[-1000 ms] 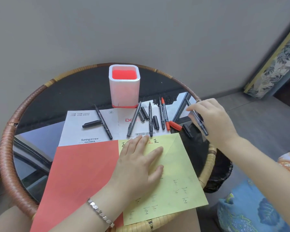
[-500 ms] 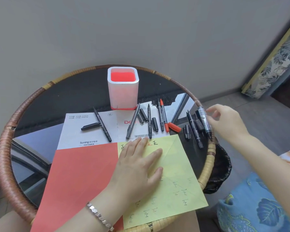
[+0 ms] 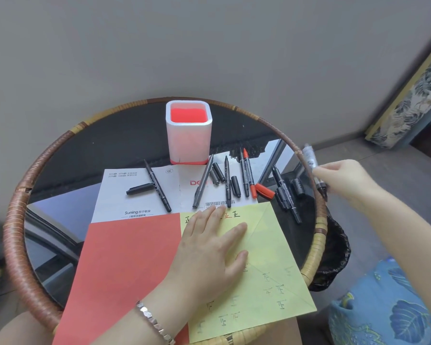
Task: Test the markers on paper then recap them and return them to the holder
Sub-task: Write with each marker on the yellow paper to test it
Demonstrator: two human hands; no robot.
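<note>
Yellow paper sheet (image 3: 271, 245) pinned under flat left hand (image 3: 209, 247).
Right hand (image 3: 343, 180) grips clear-barrelled marker (image 3: 310, 156) past right edge of rattan-rimmed table (image 3: 15, 232); aim for unmarked paper.

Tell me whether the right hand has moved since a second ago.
Yes. The right hand, gripping a marker, has pulled rightward: it was inside the table's wicker rim and is now outside it.

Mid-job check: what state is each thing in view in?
White square pen holder with red interior: upright, no markers visible.
Red-tipped marker: lying uncapped, red cap beside it.
Yellow paper sheet: flat under left hand.
Grey-barrelled marker: gripped by right hand, off table.
</note>
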